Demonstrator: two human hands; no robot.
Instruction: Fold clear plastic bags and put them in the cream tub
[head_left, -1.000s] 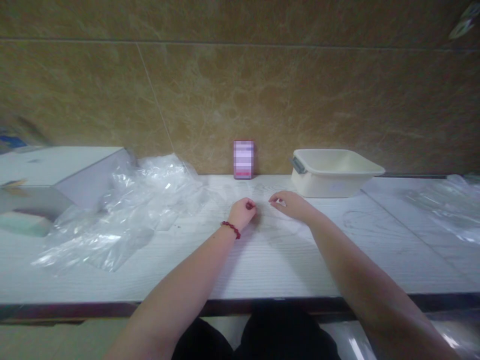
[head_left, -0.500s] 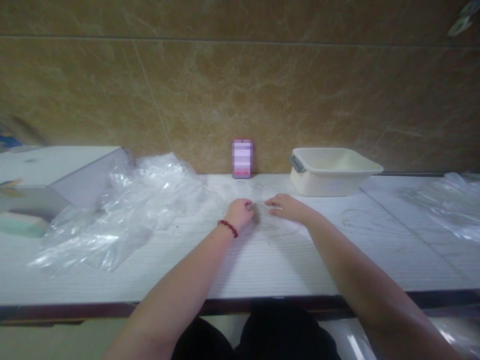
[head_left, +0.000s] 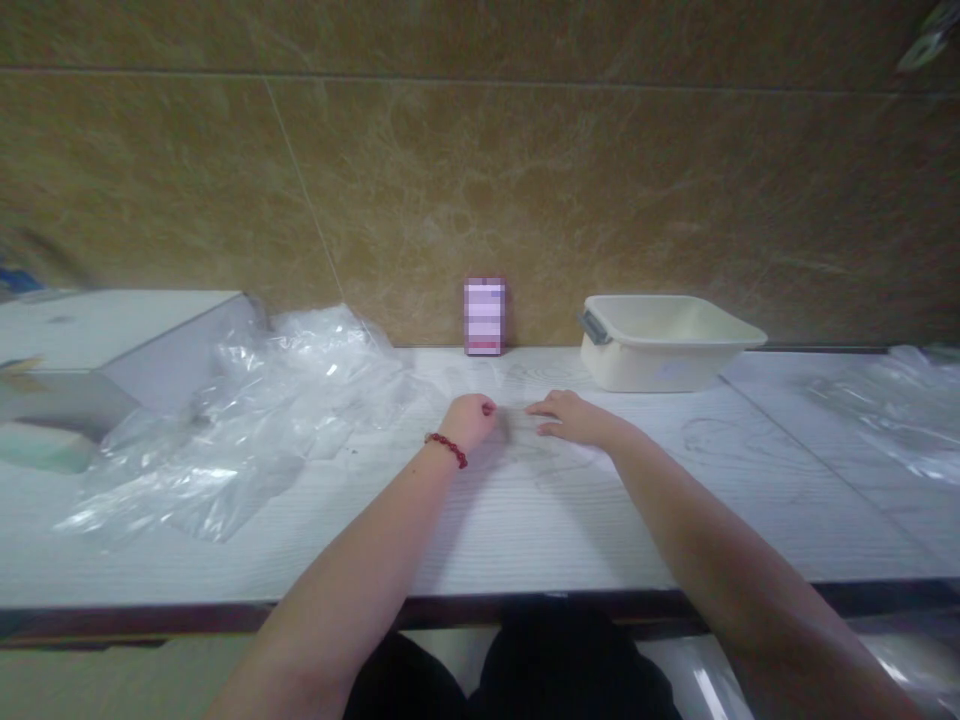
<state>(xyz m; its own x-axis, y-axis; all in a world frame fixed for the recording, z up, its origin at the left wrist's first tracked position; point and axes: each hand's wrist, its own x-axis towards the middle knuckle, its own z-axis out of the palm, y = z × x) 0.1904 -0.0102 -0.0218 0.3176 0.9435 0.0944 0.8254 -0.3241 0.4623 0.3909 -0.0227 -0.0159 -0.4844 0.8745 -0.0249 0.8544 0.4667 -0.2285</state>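
Observation:
My left hand (head_left: 471, 422) is over the middle of the white wood-grain table (head_left: 525, 540), its fingers curled in; whatever they may hold does not show. A red bead bracelet (head_left: 448, 448) circles that wrist. A short gap to the right, my right hand (head_left: 570, 416) is low over the tabletop, with thumb and fingers apart and nothing visible between them. Behind both hands, a phone-like rectangle (head_left: 484, 317) with a blurred-out screen leans upright against the wall. Crumpled clear plastic (head_left: 315, 375) spreads from the left nearly to my left hand.
A cream plastic basin (head_left: 645, 365) with a grey handle stands at the back right. Far right lies more clear plastic (head_left: 900, 410). On the left are a white box (head_left: 172, 350) and a pale green-and-white block (head_left: 45, 448). A brown tiled wall (head_left: 525, 200) closes off the back.
My left hand has shifted slightly left, its fingers curled tighter, so the gap between the hands is wider. My right hand has barely moved.

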